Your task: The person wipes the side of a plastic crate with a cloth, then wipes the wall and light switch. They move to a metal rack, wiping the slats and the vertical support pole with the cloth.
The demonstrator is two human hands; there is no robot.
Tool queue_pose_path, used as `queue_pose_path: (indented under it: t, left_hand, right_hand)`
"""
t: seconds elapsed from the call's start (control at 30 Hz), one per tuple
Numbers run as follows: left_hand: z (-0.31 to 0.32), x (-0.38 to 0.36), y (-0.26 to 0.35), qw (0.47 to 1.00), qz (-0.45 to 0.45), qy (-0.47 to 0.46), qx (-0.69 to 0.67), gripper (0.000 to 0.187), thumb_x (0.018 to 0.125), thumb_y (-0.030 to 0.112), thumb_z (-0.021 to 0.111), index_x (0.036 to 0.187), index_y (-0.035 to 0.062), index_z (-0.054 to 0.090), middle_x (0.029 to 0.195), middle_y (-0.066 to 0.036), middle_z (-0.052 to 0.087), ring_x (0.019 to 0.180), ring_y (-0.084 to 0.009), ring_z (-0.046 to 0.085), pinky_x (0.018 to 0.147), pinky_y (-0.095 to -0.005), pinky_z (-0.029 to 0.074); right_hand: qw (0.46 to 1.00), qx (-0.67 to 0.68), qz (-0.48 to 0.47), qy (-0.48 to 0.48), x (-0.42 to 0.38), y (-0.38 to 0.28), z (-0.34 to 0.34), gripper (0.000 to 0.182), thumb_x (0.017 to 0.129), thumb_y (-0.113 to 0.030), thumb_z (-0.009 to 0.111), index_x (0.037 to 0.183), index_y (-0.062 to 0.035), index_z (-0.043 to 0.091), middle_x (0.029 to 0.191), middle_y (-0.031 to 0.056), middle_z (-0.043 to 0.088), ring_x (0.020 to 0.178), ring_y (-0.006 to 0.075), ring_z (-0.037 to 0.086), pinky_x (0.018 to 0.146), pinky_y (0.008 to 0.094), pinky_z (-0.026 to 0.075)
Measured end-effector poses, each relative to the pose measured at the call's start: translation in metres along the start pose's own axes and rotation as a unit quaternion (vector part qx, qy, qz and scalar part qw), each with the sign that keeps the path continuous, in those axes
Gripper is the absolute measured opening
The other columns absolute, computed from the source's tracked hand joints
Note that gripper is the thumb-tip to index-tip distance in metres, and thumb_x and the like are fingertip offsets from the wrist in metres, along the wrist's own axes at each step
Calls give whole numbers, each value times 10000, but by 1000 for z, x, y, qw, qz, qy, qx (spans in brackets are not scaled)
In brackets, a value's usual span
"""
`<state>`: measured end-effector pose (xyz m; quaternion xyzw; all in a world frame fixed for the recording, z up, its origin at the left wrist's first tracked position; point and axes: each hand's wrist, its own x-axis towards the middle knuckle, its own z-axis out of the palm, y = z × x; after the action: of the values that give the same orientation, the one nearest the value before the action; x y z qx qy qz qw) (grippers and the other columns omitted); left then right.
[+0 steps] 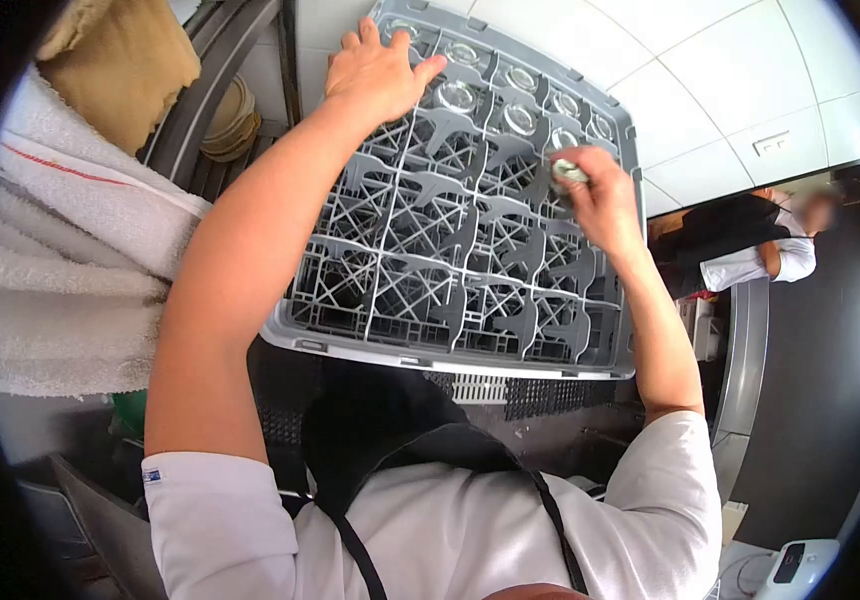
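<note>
The left hand [378,68] lay flat on the far left corner of a grey plastic rack [350,335], fingers spread and loosely curled over the rim, palm down. It gripped nothing but the rack's edge. The arm ran straight up from a short white sleeve [212,510].

The right hand [605,200] was closed around a small glass [567,172], thumb and fingers wrapped narrowly about it. The glass was held just above the compartments on the right side of the rack, near the far right edge; whether it touched the divider below could not be told.

The rack was divided into square compartments by grey walls. Along its far rows stood several other glasses [457,96], one to a compartment, seen from their round ends. The nearer rows showed only the bare lattice floor.

To the left a white towel [80,260] with a thin red stripe hung in thick folds, and above it a tan cloth [120,60]. Between the towel and the rack a stack of pale plates [230,118] sat on a shelf. White wall tiles [730,80] filled the space behind the rack. At the right, well apart, another person [760,250] in a white shirt stood by a dark wall. The wearer had a dark apron [390,430] over the white shirt.
</note>
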<state>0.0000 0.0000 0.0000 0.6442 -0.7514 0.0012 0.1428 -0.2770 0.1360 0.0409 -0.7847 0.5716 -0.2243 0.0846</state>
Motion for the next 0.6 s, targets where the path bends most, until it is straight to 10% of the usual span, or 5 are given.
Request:
queue_pose_path:
  t: [0.27, 0.43, 0.6]
  left_hand:
    - [-18, -4, 4, 999, 6, -9, -43, 707, 971, 577, 440, 1393, 13, 502, 1534, -312, 306, 1346, -459, 395, 1113, -485, 349]
    - [-20, -9, 9, 999, 7, -19, -50, 697, 977, 566, 426, 1386, 8, 511, 1539, -314, 295, 1358, -457, 385, 1118, -481, 344]
    - [2, -6, 0, 1000, 18, 5, 2, 776, 956, 688, 324, 1450, 106, 460, 1527, -298, 330, 1367, -472, 389, 1103, -522, 361]
  right_hand:
    - [993, 117, 2, -20, -58, -50, -4, 248, 834, 6, 714, 1072, -64, 712, 1025, 113, 721, 1022, 262, 671, 855, 361, 546]
    - [980, -3, -176, -97, -105, -70, 14, 366, 663, 114, 661, 984, -53, 717, 1133, 110, 684, 1067, 307, 633, 942, 380, 531]
    - [991, -111, -56, -41, -113, -45, -34, 303, 736, 58, 678, 1016, -56, 709, 1128, 102, 700, 1090, 309, 633, 903, 388, 537]
